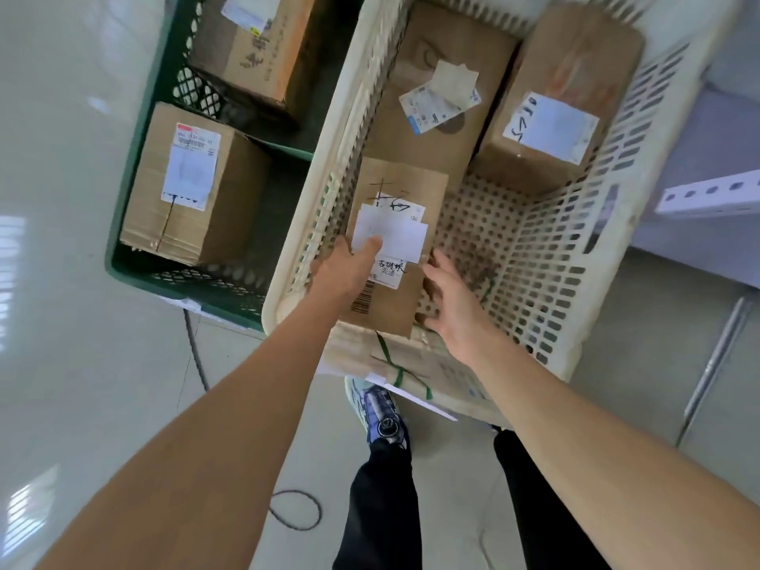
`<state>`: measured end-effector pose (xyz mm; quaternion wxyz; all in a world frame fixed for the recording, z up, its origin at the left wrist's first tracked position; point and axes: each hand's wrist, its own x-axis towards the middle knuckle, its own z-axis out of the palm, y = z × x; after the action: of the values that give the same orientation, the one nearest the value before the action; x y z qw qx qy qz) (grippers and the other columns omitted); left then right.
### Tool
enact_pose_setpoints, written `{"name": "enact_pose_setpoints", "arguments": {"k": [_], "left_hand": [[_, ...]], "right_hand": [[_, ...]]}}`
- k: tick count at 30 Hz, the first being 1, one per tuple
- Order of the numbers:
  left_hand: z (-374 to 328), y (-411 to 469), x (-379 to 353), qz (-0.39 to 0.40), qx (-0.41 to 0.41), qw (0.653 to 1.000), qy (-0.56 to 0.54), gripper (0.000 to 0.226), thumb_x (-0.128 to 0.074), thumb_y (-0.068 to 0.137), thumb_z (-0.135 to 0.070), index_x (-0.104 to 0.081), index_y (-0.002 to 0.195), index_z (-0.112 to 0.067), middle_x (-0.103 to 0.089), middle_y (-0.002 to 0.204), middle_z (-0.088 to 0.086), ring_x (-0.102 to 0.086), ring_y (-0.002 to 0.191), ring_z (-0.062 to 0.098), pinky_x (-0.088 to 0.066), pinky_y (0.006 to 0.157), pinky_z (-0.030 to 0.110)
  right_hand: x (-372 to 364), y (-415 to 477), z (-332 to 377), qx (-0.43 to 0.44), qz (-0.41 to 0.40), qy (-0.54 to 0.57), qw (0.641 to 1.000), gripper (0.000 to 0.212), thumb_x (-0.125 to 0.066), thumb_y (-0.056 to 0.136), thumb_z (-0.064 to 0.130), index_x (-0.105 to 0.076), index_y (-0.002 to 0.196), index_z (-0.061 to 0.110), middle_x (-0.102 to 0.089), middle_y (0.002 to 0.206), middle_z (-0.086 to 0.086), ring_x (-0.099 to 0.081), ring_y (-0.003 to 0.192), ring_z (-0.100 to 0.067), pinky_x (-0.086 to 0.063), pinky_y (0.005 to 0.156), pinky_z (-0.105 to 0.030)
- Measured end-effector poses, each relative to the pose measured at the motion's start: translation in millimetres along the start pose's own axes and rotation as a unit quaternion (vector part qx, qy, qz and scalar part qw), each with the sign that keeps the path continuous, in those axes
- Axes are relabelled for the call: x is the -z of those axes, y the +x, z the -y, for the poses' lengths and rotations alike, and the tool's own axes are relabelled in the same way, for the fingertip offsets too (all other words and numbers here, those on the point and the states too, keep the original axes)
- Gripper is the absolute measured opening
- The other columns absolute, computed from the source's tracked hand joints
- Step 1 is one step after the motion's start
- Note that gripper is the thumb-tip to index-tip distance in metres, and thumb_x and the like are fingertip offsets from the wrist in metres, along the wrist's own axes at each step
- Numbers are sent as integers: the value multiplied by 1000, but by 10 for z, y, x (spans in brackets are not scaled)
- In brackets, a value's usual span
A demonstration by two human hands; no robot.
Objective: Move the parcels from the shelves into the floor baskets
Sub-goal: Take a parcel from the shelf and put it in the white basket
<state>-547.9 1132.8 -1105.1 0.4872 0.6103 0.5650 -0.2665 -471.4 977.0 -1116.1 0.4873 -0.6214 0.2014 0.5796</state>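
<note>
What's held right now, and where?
Flat cardboard parcel: left hand pinches its left edge, thumb on the label; right hand at its right edge, grip unclear.

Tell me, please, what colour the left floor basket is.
The left basket is dark green, shown best in the head view.

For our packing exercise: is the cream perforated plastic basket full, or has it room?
Has room: three brown cardboard parcels sit in the cream perforated plastic basket; its bare floor shows near right.
</note>
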Motion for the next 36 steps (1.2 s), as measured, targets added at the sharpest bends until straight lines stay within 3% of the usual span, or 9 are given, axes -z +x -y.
{"name": "enact_pose_setpoints", "arguments": {"k": [5,12,16,19,25,27,29,32,36], "left_hand": [[151,389,-150,-8,26,999,29,92,-42,101,-68,-10,174,-20,-15,180,14,-6,165,39,-14,131,62],[241,675,-290,-58,5,997,57,80,-53,106,-45,-15,173,-22,-10,181,3,-10,164,34,-23,128,59],[325,593,-448,-69,-62,991,91,77,-54,106,-45,-22,171,-18,-3,181,3,-2,166,31,-15,131,53],[369,645,-472,-33,-77,992,93,69,-52,110,-38,-28,169,-12,-16,178,12,-13,164,31,-14,131,47],[459,713,-472,3,-46,998,42,65,-41,113,-42,-22,172,-26,-8,181,-2,-7,167,23,-14,131,47],[474,710,-453,14,-47,998,50,66,-40,113,-45,-19,172,-27,-4,182,-3,-4,167,23,-14,131,48],[460,692,-407,23,-40,998,43,66,-41,113,-48,-19,173,-27,-4,182,-5,-5,167,21,-13,132,48],[310,561,-256,34,-28,999,6,66,-41,112,-52,-24,172,-27,-16,181,-2,-18,166,24,-20,130,48],[-94,100,14,45,-87,992,-83,76,-37,108,-63,-27,171,-21,-25,179,4,-27,163,26,-23,132,49]], "right_hand": [[-59,470,-221,-14,-2,17,1000,49,-50,107,24,-45,149,50,-62,133,20,-56,126,-5,-53,93,-47],[-162,878,-316,-15,25,15,999,70,-51,102,20,-29,165,41,-47,162,2,-46,146,-21,-51,104,-52],[-221,1037,-335,-16,31,20,999,70,-49,100,19,-31,164,39,-55,157,3,-48,146,-19,-46,115,-54],[-247,1148,-338,-14,22,30,999,70,-48,101,20,-27,165,40,-66,139,10,-61,127,-10,-45,115,-52],[-228,1281,-445,8,19,33,999,49,-44,100,28,-34,135,61,-72,88,43,-66,79,22,-43,82,-35],[-225,1257,-419,12,22,27,999,61,-45,100,32,-27,154,56,-69,121,40,-65,94,19,-42,89,-36],[-235,1138,-344,4,27,12,1000,73,-47,100,40,-17,167,45,-41,166,17,-50,130,2,-36,107,-40],[-189,904,-197,27,5,-10,1000,75,-49,100,49,-18,168,40,-17,177,6,-21,160,-18,-23,124,-46],[-89,371,213,127,-30,20,991,64,-44,105,53,-28,166,38,-23,175,13,-24,159,-10,-18,131,-48]]}}
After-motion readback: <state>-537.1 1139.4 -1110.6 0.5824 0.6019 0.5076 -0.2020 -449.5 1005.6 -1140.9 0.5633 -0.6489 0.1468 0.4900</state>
